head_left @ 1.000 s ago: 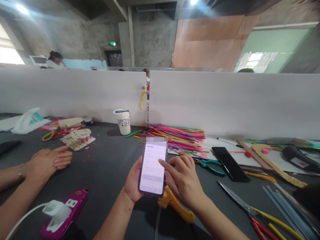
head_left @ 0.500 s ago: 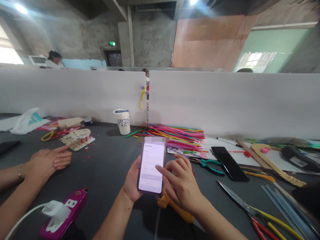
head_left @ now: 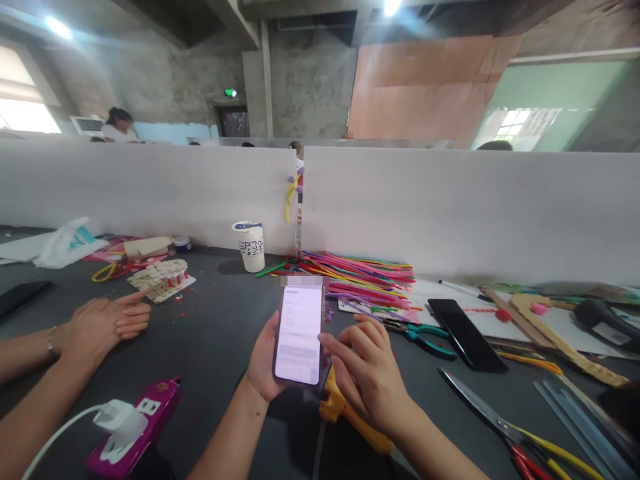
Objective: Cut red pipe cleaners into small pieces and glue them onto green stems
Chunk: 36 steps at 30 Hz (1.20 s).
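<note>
My left hand point(head_left: 263, 363) is wrapped round a lit smartphone point(head_left: 299, 337) from its left side and from below. The phone is tilted up, its pale screen showing lines of text too small to read. Just right of the phone, my right hand point(head_left: 367, 370) holds nothing; its index finger stretches to the right edge of the screen, the other fingers partly curled. Under my right hand lies a yellow glue gun point(head_left: 350, 420), partly hidden by it. Pliers with teal handles point(head_left: 425, 337) and a second, dark phone point(head_left: 465, 333) lie farther right.
A co-worker's hands point(head_left: 107, 323) rest at the left beside a small beige model point(head_left: 163, 277). A purple power strip point(head_left: 145, 427) lies at front left. Colourful pipe cleaners point(head_left: 365, 270) and a white cup point(head_left: 250, 247) stand farther back. Large scissors point(head_left: 495, 420) lie at right.
The phone's screen content has changed slightly, with a pale block now at its bottom. My right index finger has moved from over the screen to its right edge. The view has shifted slightly.
</note>
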### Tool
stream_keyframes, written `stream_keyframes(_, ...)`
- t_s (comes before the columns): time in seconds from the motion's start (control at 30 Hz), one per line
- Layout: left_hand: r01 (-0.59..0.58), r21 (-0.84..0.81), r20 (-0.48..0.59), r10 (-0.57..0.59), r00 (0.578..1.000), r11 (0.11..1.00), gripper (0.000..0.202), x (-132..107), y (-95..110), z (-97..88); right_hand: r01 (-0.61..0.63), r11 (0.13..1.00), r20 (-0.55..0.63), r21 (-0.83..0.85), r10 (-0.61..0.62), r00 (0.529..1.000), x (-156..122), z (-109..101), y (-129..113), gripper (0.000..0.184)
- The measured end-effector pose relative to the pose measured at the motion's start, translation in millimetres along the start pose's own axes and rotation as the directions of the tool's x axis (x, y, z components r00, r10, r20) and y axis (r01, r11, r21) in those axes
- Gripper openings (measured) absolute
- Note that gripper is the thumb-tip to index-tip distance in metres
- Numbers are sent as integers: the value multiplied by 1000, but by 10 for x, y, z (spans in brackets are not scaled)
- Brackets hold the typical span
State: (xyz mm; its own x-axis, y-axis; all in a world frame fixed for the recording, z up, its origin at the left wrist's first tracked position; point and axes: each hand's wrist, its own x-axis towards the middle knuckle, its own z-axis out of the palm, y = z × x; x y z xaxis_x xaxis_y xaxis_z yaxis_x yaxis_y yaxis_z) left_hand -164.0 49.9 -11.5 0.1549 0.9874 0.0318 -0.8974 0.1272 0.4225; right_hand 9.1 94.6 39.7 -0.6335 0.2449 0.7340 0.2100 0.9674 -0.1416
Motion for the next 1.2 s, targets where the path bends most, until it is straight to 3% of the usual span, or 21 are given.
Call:
stream_keyframes(0.27,-27,21,-4,27,1000,999,53,18,7,-76,-71,995,103,-69,78,992,25,51,-17,33)
stream_keyframes(0.73,-26,35,-2,26,1000,999,52,5,8,-30,-98,991,97,-93,107,990,16,29,-9,33)
stream_keyframes(0.83,-13,39,8,12,1000,999,53,-1,-10,-27,-142,989,94,-47,146,985,-4,53,-6,35)
stream_keyframes(0.9,13,43,15,-13,1000,999,55,-6,-31,-10,-235,970,68,56,231,971,-22,97,10,39)
stream_keyframes(0.97,31,41,13,-32,999,999,56,-8,-58,20,-360,906,28,224,363,931,-36,157,41,45)
stream_keyframes(1.03,33,24,4,-34,999,999,56,-1,-93,63,-474,765,52,435,505,862,-43,219,76,48)
stream_keyframes(1.13,36,4,-17,-36,999,999,56,23,-151,134,-604,407,252,685,646,721,-37,278,113,41)
stream_keyframes(1.2,42,11,-52,-42,998,999,56,39,-181,176,-619,183,350,764,688,636,-27,291,120,36)
